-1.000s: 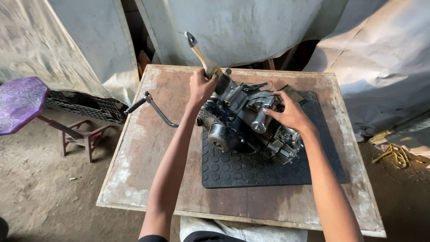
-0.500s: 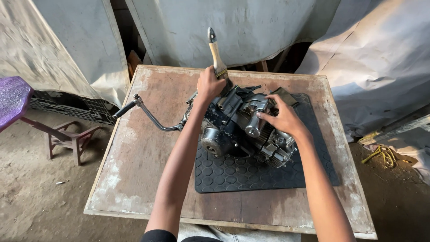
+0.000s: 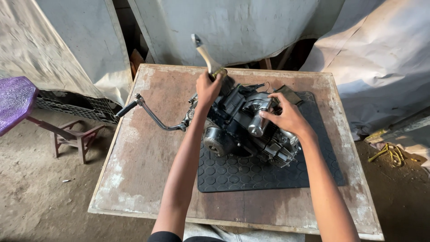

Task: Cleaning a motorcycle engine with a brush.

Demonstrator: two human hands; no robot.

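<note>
We're looking down on a small engine (image 3: 244, 123) sitting on a black rubber mat (image 3: 268, 172), which covers the middle and right part of the wooden worktop (image 3: 143, 152); the engine sits toward the mat's far edge, roughly mid-worktop. Our left hand (image 3: 207, 87) has its grip closed around a brush (image 3: 209, 60) with a pale wooden handle, fist just below the metal ferrule end, handle pointing up and away past the far edge; the bristle end is down against the engine's top, though we can't quite see the bristles behind the fist. Our right hand (image 3: 286, 117) lies on the engine's right side, grip loosely curled, fingers spread over a silver cylindrical part, pressing rather than clamping it. A kick-start lever (image 3: 150, 114) sticks out from the engine's left side toward the worktop's left edge, its black rubber tip just past that edge. A small dark flat piece (image 3: 289, 95) lies on the mat's far edge, right next to the engine. Off the worktop: purple stool (image 3: 15, 105) to the left, yellow cord (image 3: 389, 152) on the floor to the right.
</note>
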